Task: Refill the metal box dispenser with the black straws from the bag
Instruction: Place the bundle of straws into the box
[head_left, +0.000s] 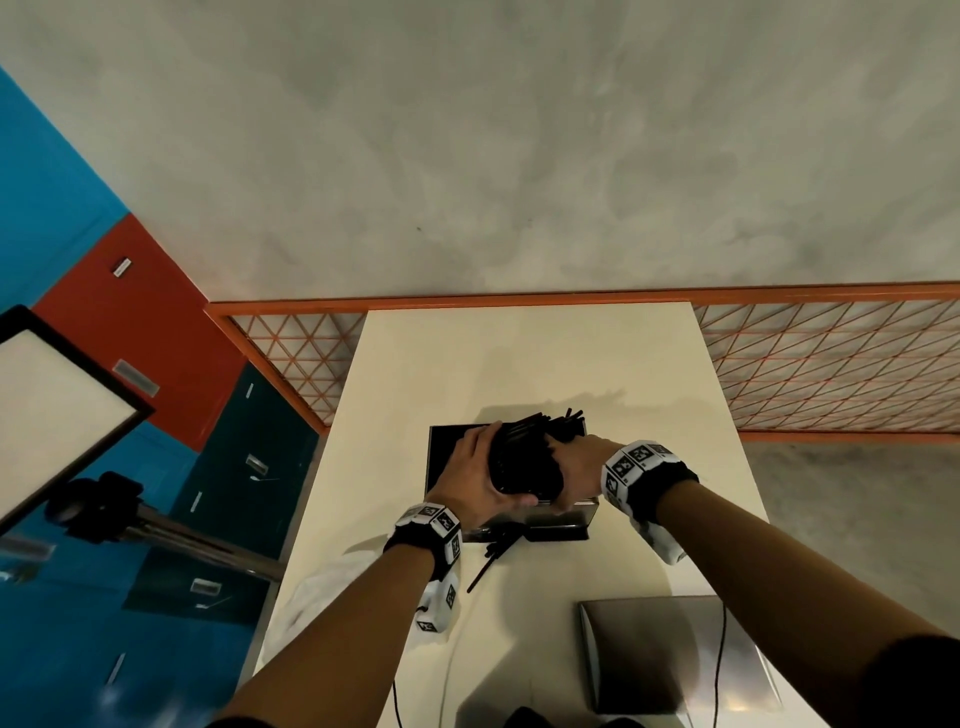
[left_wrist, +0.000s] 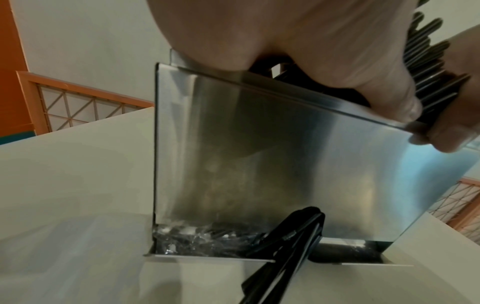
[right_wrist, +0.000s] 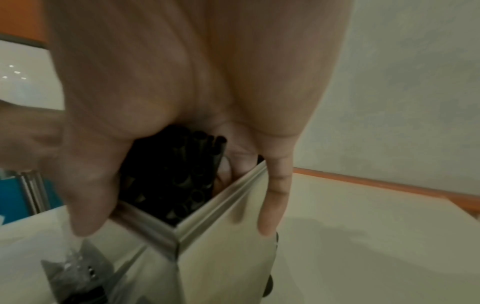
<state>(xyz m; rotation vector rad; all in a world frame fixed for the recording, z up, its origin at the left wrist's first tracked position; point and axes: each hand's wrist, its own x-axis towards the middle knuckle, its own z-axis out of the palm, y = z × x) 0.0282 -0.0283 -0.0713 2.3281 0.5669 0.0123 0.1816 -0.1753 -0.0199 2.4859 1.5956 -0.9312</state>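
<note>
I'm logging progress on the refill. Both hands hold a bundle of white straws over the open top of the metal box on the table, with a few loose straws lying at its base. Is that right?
Not quite: the straws are black, not white, as the head view shows and the right wrist view confirms. The rest stands: the left hand and right hand hold the bundle over the open top of the metal box on the table, and loose straws lie at its base.

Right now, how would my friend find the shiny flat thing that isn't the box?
Start at the cream table. Both hands push black straws into the metal box dispenser at its middle. Nearer the person, rightwards, lies the flat metal lid: alone, untouched, no straws.
</note>
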